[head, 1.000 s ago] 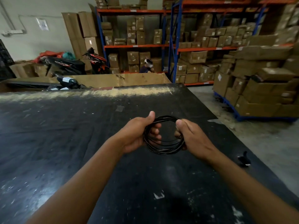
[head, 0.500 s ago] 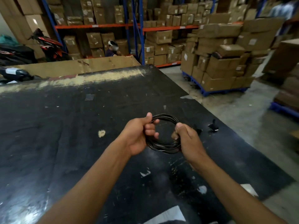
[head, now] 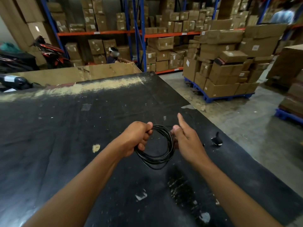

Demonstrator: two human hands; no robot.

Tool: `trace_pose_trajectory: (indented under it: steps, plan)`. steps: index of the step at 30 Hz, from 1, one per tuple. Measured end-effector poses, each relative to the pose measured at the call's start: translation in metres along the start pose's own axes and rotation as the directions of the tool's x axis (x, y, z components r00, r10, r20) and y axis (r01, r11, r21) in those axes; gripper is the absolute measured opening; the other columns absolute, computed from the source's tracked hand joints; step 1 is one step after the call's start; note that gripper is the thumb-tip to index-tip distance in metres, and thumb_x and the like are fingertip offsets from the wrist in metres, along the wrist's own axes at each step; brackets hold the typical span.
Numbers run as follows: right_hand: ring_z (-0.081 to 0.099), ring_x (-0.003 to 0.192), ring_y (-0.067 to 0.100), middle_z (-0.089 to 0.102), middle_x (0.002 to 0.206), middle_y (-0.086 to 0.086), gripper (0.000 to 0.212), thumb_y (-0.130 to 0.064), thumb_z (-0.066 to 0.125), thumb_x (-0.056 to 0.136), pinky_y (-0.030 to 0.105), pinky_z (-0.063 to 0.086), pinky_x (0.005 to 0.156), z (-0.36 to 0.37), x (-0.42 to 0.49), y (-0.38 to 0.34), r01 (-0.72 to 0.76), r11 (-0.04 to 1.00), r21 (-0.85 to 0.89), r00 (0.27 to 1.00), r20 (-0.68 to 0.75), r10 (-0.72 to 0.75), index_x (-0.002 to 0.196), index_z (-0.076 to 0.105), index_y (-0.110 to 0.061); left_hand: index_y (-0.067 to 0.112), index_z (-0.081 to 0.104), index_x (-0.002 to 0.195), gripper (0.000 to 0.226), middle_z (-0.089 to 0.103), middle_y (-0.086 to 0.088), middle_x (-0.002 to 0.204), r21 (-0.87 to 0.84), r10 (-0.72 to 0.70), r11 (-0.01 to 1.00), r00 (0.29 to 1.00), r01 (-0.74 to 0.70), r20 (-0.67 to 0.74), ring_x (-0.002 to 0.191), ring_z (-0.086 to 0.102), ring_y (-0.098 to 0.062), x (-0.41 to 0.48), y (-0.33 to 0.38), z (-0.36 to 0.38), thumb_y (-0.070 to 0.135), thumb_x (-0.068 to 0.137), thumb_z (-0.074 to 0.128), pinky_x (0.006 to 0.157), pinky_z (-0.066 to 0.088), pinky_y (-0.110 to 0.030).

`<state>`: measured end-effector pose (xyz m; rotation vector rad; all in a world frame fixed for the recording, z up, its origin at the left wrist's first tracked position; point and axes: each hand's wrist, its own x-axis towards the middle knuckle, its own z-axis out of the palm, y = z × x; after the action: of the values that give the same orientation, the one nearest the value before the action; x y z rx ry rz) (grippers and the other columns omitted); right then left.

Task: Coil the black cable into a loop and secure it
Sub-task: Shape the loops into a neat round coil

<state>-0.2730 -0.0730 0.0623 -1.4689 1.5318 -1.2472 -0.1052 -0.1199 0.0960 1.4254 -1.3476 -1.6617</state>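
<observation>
head | cable (head: 155, 158) coiled, held above bench (head: 65, 128) | left hand (head: 136, 139) fisted on the coil's left side | right hand (head: 188, 141) just right of coil, fingers spread, grip unclear | light, springy, thin; pinch all turns together

Wide bare stretch of scuffed black tabletop (head: 65, 136) left of and ahead of both hands. To the right, 1 small black clip-like piece (head: 216, 140) near the table edge. Along the far edge, a long brown cardboard sheet (head: 91, 73) standing as a barrier.
</observation>
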Motion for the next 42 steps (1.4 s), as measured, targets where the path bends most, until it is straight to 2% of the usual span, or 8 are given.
trace_pose_trajectory:
  steps: [4, 7, 11, 17, 29, 33, 37, 42]
  plan:
    - [0.066, 0.096, 0.005, 0.075, 0.106, -0.001, 0.034, -0.034, 0.051, 0.097, 0.032, 0.054, 0.085, -0.012, 0.013, 0.002, 0.142, 0.968, -0.207, 0.99, 0.008, -0.144, 0.108, 0.071, -0.01, 0.016, 0.044, 0.065, 0.04, 0.028, 0.012, 0.039, 0.03, 0.022, 0.999, 0.999, -0.021, -0.045, 0.03, 0.02, -0.004, 0.013, 0.01, -0.003, 0.031, 0.102, 0.042, 0.028, 0.021, -0.017]
    - [0.065, 0.085, 0.008, 0.074, 0.086, -0.001, 0.021, -0.026, 0.065, 0.089, 0.027, 0.052, 0.075, -0.017, 0.022, 0.003, 0.22, 0.924, -0.312, 0.974, 0.026, -0.223, 0.082, 0.078, -0.011, 0.016, 0.045, 0.065, 0.039, 0.029, 0.012, 0.039, 0.084, 0.053, 0.995, 0.996, -0.047, -0.07, 0.031, 0.021, -0.005, 0.022, 0.016, -0.002, 0.032, 0.101, 0.043, 0.03, 0.021, -0.017]
    - [0.068, 0.098, 0.005, 0.076, 0.105, -0.003, 0.024, -0.011, 0.065, 0.087, 0.024, 0.054, 0.09, -0.019, 0.035, -0.008, 0.268, 0.91, -0.316, 0.959, 0.001, -0.282, 0.108, 0.075, -0.016, 0.017, 0.045, 0.063, 0.04, 0.03, 0.012, 0.04, 0.129, 0.076, 0.99, 0.993, -0.064, -0.096, 0.033, 0.023, -0.006, 0.027, 0.021, 0.004, 0.034, 0.099, 0.044, 0.031, 0.023, -0.019]
    - [0.068, 0.093, -0.005, 0.071, 0.101, -0.016, 0.03, -0.017, 0.068, 0.088, 0.019, 0.056, 0.083, -0.009, 0.031, -0.001, 0.273, 0.962, -0.026, 0.962, 0.013, -0.273, 0.118, 0.07, -0.017, 0.016, 0.044, 0.063, 0.041, 0.028, 0.012, 0.039, 0.071, 0.105, 0.993, 0.985, -0.096, -0.136, 0.031, 0.022, -0.005, 0.02, 0.031, 0.008, 0.032, 0.101, 0.043, 0.03, 0.022, -0.018]
    - [0.072, 0.058, 0.019, 0.074, 0.064, 0.007, 0.011, -0.006, 0.073, 0.083, 0.029, 0.059, 0.057, -0.015, 0.023, 0.017, 0.14, 0.948, 0.285, 0.989, -0.094, -0.118, 0.093, 0.078, -0.01, 0.01, 0.058, 0.076, 0.042, 0.035, 0.012, 0.044, 0.076, 0.137, 0.989, 0.977, -0.126, -0.161, 0.035, 0.029, -0.003, 0.015, 0.009, 0.035, 0.036, 0.103, 0.04, 0.036, 0.031, -0.02]
    - [0.07, 0.056, 0.022, 0.073, 0.062, 0.008, 0.01, -0.005, 0.073, 0.083, 0.032, 0.059, 0.056, -0.022, 0.019, 0.024, 0.122, 0.954, 0.274, 0.99, -0.1, -0.098, 0.09, 0.078, -0.009, 0.017, 0.043, 0.079, 0.026, 0.039, 0.005, 0.054, -0.19, 0.144, 0.966, 0.974, -0.177, -0.177, 0.038, 0.031, -0.004, 0.014, -0.007, 0.049, 0.022, 0.104, 0.038, 0.041, 0.036, -0.021]
    - [0.07, 0.056, 0.021, 0.073, 0.062, 0.009, 0.01, -0.003, 0.072, 0.083, 0.03, 0.059, 0.056, -0.03, 0.019, 0.028, 0.125, 0.948, 0.292, 0.989, -0.118, -0.094, 0.089, 0.077, -0.009, 0.011, 0.053, 0.086, 0.018, 0.057, -0.002, 0.06, -0.552, 0.091, 0.825, 0.992, -0.123, -0.086, 0.042, 0.043, -0.006, 0.01, -0.015, 0.051, 0.012, 0.101, 0.045, 0.049, 0.051, -0.025]
    - [0.071, 0.056, 0.017, 0.074, 0.065, 0.004, 0.015, -0.003, 0.072, 0.082, 0.032, 0.061, 0.057, -0.033, 0.026, 0.032, 0.127, 0.944, 0.306, 0.983, -0.163, -0.079, 0.086, 0.077, -0.016, 0.014, 0.064, 0.107, 0.013, 0.073, -0.003, 0.069, -0.141, 0.337, 0.9, 0.864, -0.412, -0.374, 0.05, 0.059, -0.009, 0.018, -0.031, 0.068, 0.014, 0.098, 0.056, 0.052, 0.054, -0.026]
